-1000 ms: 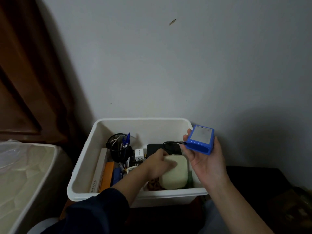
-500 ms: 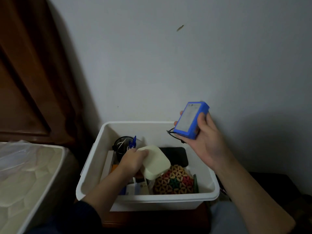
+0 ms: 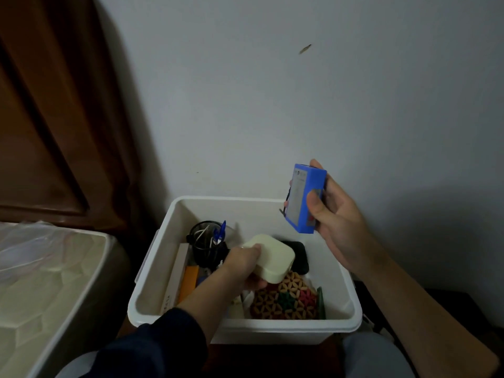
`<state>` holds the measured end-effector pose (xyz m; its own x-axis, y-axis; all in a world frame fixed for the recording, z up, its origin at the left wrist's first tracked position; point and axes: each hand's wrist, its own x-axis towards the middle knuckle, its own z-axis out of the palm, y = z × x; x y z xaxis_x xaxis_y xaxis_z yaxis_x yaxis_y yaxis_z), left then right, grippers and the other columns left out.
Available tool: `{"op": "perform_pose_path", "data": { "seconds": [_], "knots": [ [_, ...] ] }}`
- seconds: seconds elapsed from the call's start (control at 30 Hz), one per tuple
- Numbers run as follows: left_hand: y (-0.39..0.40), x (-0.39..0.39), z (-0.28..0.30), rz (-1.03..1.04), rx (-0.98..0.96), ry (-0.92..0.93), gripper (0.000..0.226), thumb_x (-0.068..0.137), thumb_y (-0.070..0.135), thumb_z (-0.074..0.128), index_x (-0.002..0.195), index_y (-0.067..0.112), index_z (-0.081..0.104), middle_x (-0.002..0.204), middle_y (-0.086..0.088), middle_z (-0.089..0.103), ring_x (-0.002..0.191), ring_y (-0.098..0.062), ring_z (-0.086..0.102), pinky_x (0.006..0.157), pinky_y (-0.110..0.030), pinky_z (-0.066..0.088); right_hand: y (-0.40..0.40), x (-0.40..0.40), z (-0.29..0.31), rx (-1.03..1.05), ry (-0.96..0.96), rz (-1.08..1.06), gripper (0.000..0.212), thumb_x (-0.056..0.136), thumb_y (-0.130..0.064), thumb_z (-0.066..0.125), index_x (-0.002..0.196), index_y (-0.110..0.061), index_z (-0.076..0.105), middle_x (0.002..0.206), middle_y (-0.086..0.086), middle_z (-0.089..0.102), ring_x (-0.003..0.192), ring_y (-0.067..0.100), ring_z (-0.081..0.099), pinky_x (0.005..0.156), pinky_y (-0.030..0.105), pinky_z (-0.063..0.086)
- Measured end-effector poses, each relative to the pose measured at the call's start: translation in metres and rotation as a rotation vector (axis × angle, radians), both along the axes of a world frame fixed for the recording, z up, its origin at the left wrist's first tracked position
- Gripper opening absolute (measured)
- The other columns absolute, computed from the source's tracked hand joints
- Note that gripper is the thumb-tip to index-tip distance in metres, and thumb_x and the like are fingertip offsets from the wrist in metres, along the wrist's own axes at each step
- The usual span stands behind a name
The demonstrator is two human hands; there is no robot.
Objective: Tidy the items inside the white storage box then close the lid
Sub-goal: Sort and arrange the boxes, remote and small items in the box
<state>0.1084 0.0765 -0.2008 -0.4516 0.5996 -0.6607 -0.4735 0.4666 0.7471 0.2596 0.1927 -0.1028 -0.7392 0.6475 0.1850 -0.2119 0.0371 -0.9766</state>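
Landmark: the white box (image 3: pixel 351 304), lid off, standing against a grey wall (image 3: pixel 300 105).
Far left of the box: a pale cushioned surface (image 3: pixel 46 282) under clear plastic, with brown wood (image 3: pixel 49 105) behind it.
Left inside wall of the box: a long white carton (image 3: pixel 176 274) on edge, and an orange pack (image 3: pixel 188 282) just beside it.
Back left of the box: a black mesh cup (image 3: pixel 206 241) holding a blue pen (image 3: pixel 221 231) and some pale sticks.
Left hand (image 3: pixel 242 266): reaches into the box from a dark sleeve (image 3: pixel 152 347); fingers curled round a cream case (image 3: pixel 272 257), held tilted above the other contents.
Behind the case: a black pouch (image 3: pixel 298 257), partly hidden by it.
Front of the box, below the case: a woven mat (image 3: pixel 286 301) of tan, red and green, with a green edge (image 3: pixel 319 301) at its right side.
Right hand (image 3: pixel 338 222): raised over the back right corner of the box, thumb in front and fingers behind, clamped on a blue pack (image 3: pixel 306 199) held upright with its pale label toward the left.
Blue pack: clear of the box, above its rim; a short dark lead shows at its lower left edge.
Right of the box: dark, too dim to tell.
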Motion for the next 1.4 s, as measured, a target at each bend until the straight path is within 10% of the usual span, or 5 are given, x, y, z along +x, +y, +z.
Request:
{"op": "perform_pose_path", "data": {
  "seconds": [0.33, 0.6, 0.8, 1.07, 1.4],
  "knots": [
    [0.044, 0.013, -0.028, -0.068, -0.014, -0.038, 0.048, 0.104, 0.019, 0.06, 0.146, 0.004, 0.042, 0.128, -0.02, 0.056, 0.109, -0.035, 0.063, 0.077, -0.044, 0.062, 0.021, 0.038, -0.005, -0.04, 0.034, -0.016, 0.102, 0.083, -0.053, 0.082, 0.166, -0.032, 0.027, 0.161, -0.001, 0.049, 0.129, 0.02, 0.066, 0.095, 0.031, 0.059],
    [0.0, -0.004, -0.009, -0.516, -0.041, -0.155, 0.03, 0.102, 0.008, 0.061, 0.132, 0.01, 0.056, 0.135, -0.018, 0.063, 0.123, -0.036, 0.066, 0.091, -0.044, 0.063, 0.021, 0.034, -0.016, -0.074, 0.045, 0.0, 0.096, 0.086, -0.052, 0.079, 0.165, -0.033, 0.028, 0.161, 0.002, 0.047, 0.129, 0.022, 0.066, 0.095, 0.033, 0.059],
    [-0.004, 0.012, -0.022, -0.473, -0.123, -0.253, 0.061, 0.104, 0.003, 0.056, 0.158, 0.007, 0.028, 0.15, -0.025, 0.049, 0.131, -0.046, 0.058, 0.111, -0.057, 0.049, 0.006, 0.014, -0.023, -0.094, -0.012, 0.027, 0.094, 0.085, -0.053, 0.08, 0.164, -0.036, 0.031, 0.151, -0.013, 0.059, 0.128, 0.015, 0.067, 0.093, 0.032, 0.06],
    [-0.006, 0.013, -0.009, -0.967, -0.33, 0.389, 0.092, 0.094, 0.035, 0.072, 0.158, 0.029, 0.006, 0.148, -0.014, 0.046, 0.12, -0.033, 0.062, 0.096, -0.045, 0.06, 0.007, 0.011, -0.029, -0.072, -0.044, 0.023, 0.088, 0.088, -0.054, 0.078, 0.162, -0.042, 0.032, 0.143, -0.021, 0.063, 0.127, 0.014, 0.067, 0.092, 0.034, 0.061],
    [0.0, 0.005, -0.002, -0.663, -0.247, 0.461, 0.022, 0.108, 0.016, 0.047, 0.123, 0.007, 0.06, 0.111, -0.013, 0.066, 0.09, -0.021, 0.059, 0.072, -0.027, 0.046, 0.021, -0.006, -0.011, 0.346, -0.305, 0.128, 0.092, 0.082, -0.016, 0.091, 0.159, -0.035, 0.044, 0.137, -0.017, 0.066, 0.123, 0.011, 0.069, 0.102, 0.029, 0.057]
  ]
}}
